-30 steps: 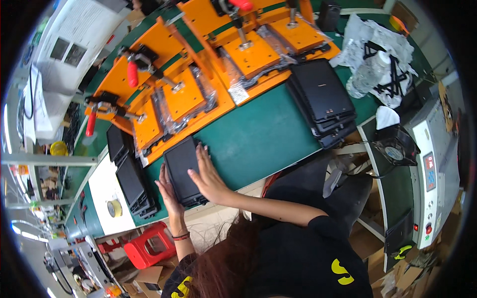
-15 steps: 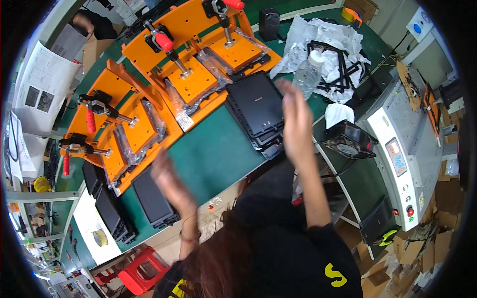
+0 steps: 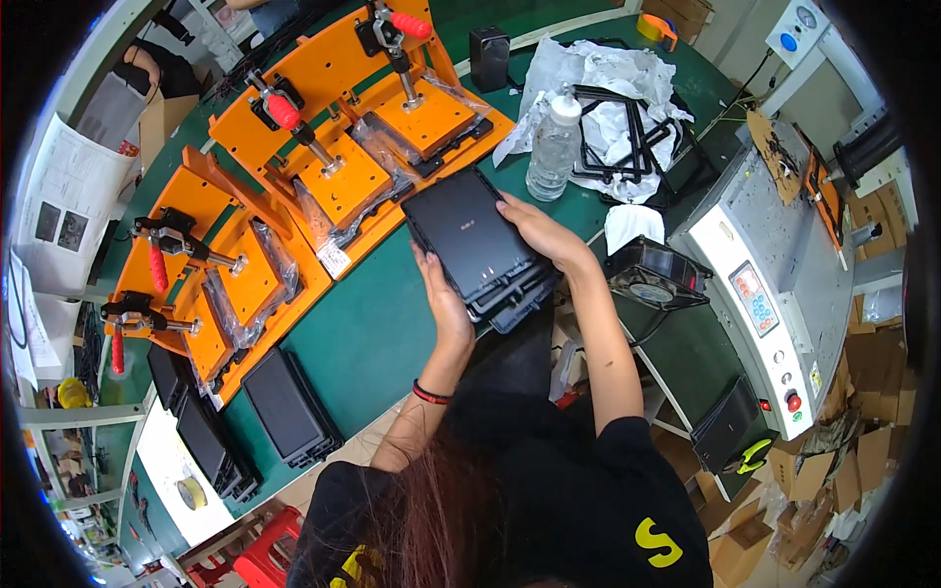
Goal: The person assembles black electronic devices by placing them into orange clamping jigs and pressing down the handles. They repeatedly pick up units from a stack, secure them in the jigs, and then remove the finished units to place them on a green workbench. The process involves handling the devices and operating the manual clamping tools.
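Note:
A stack of flat black rectangular cases (image 3: 469, 231), like tablet housings, lies at the near edge of the green bench. My left hand (image 3: 446, 306) presses along its left side, fingers pointing away from me. On the opposite side my right hand (image 3: 541, 233) grips the stack, with its thumb over the top case. The undersides of both hands' fingers are partly hidden by the stack. Farther left, another pile of black cases (image 3: 287, 404) rests on the bench, with more black cases (image 3: 211, 436) beside it.
Orange clamping fixtures (image 3: 343, 191) with red-handled toggle clamps line the far side. A clear bottle (image 3: 554, 147) stands beside white wrapping and black frames (image 3: 627, 137). To the right are a small black fan (image 3: 655, 277) and a white-fronted machine (image 3: 750, 314); a red stool (image 3: 270, 554) is below left.
My hands, apart and raised beside the stack earlier, have come together onto its two sides. The view has shifted, so the bench things appear farther left.

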Tool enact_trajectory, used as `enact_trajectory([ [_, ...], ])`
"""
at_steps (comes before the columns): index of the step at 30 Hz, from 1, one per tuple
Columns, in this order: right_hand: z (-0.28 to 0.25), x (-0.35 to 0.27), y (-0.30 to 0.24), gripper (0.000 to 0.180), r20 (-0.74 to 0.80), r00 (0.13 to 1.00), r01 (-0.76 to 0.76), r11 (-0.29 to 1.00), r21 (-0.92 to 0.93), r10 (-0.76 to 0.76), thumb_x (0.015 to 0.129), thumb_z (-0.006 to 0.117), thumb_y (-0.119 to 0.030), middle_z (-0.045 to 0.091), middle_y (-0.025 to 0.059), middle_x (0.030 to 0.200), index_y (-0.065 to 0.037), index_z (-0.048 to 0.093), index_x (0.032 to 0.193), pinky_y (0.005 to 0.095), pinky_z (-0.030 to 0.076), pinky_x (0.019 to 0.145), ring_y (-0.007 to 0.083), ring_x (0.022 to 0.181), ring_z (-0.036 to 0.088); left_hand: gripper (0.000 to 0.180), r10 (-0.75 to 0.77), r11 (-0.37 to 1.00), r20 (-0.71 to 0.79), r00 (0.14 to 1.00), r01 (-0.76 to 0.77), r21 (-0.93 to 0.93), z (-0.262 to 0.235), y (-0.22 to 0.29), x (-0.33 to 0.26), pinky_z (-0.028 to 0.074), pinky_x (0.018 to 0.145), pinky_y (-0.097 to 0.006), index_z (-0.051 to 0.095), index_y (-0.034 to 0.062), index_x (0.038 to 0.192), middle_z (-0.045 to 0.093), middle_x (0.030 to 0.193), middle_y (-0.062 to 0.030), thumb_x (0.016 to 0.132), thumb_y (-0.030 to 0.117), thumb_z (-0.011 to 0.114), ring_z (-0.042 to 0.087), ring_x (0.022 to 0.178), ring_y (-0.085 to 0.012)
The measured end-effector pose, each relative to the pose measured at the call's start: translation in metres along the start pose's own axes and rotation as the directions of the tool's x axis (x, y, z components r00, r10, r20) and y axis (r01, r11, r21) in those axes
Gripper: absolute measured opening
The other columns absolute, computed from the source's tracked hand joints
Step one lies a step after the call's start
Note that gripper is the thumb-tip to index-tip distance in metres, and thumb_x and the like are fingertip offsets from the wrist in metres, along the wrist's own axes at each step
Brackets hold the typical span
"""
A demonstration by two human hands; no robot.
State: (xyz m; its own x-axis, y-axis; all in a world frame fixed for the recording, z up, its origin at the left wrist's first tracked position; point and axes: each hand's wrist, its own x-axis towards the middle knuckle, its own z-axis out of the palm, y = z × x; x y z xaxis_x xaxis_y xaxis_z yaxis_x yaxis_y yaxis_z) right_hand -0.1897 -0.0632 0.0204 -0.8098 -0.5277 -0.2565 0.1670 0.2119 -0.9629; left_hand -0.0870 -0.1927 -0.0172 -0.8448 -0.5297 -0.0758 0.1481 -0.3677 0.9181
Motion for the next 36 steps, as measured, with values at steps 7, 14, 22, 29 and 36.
enact_trajectory([
  [7, -0.006, -0.005, 0.010, 0.050, -0.117, 0.986, 0.112, 0.991, -0.075, -0.121, 0.100, 0.035, -0.029, 0.035, 0.0164, 0.144, 0.002, 0.032, 0.140, 0.0267, 0.020, 0.109, 0.0232, 0.134, 0.032, 0.058, 0.088, 0.988, -0.025, 0.996, -0.084, 0.131, -0.003, -0.011, -0.005, 0.010, 0.114, -0.033, 0.017, -0.0005, 0.144, 0.018, 0.150, -0.0116, 0.101, 0.036, 0.027, 0.015, 0.139, -0.0211],
  [14, 0.055, -0.099, 0.026, 0.046, -0.717, 0.500, 0.469, 0.848, -0.249, -0.487, 0.099, 0.028, -0.022, 0.038, 0.0225, 0.138, 0.008, 0.034, 0.134, 0.0395, 0.021, 0.110, 0.0310, 0.132, 0.033, 0.040, 0.445, 0.619, 0.295, 0.845, -0.529, 0.581, -0.011, 0.066, 0.058, 0.031, 0.103, -0.039, 0.045, -0.0067, 0.123, 0.046, 0.128, -0.0210, 0.098, 0.024, 0.039, 0.043, 0.122, -0.0310],
  [22, 0.099, -0.073, 0.090, 0.059, -0.801, 0.375, 0.521, 0.821, -0.235, -0.467, 0.098, 0.029, -0.028, 0.007, 0.0204, 0.150, 0.005, 0.008, 0.143, 0.0425, 0.005, 0.113, 0.0315, 0.140, 0.009, 0.058, -0.239, 0.079, 0.645, 0.725, -0.648, 0.757, 0.051, 0.090, 0.124, 0.042, 0.089, -0.047, 0.052, -0.0123, 0.103, 0.057, 0.099, -0.0358, 0.098, 0.042, 0.032, 0.054, 0.099, -0.0468],
  [29, 0.107, -0.065, 0.085, 0.060, -0.811, 0.356, 0.475, 0.837, -0.272, -0.465, 0.098, 0.027, -0.031, 0.010, 0.0226, 0.149, 0.006, 0.010, 0.143, 0.0448, 0.006, 0.113, 0.0349, 0.140, 0.009, 0.053, -0.576, 0.065, 0.491, 0.654, -0.562, 0.825, 0.051, 0.079, 0.153, 0.042, 0.082, -0.046, 0.032, -0.0007, 0.133, 0.055, 0.095, -0.0299, 0.100, 0.041, 0.026, 0.055, 0.091, -0.0431],
  [36, 0.114, -0.055, 0.081, 0.069, -0.797, 0.374, 0.376, 0.863, -0.336, -0.474, 0.098, 0.023, -0.042, 0.008, 0.0267, 0.149, 0.007, 0.009, 0.143, 0.0517, 0.006, 0.111, 0.0425, 0.139, 0.007, 0.086, -0.481, 0.005, 0.397, 0.782, -0.450, 0.893, 0.055, 0.088, 0.131, 0.041, 0.085, -0.047, 0.059, -0.0159, 0.087, 0.058, 0.089, -0.0369, 0.092, 0.063, 0.026, 0.055, 0.095, -0.0495],
])
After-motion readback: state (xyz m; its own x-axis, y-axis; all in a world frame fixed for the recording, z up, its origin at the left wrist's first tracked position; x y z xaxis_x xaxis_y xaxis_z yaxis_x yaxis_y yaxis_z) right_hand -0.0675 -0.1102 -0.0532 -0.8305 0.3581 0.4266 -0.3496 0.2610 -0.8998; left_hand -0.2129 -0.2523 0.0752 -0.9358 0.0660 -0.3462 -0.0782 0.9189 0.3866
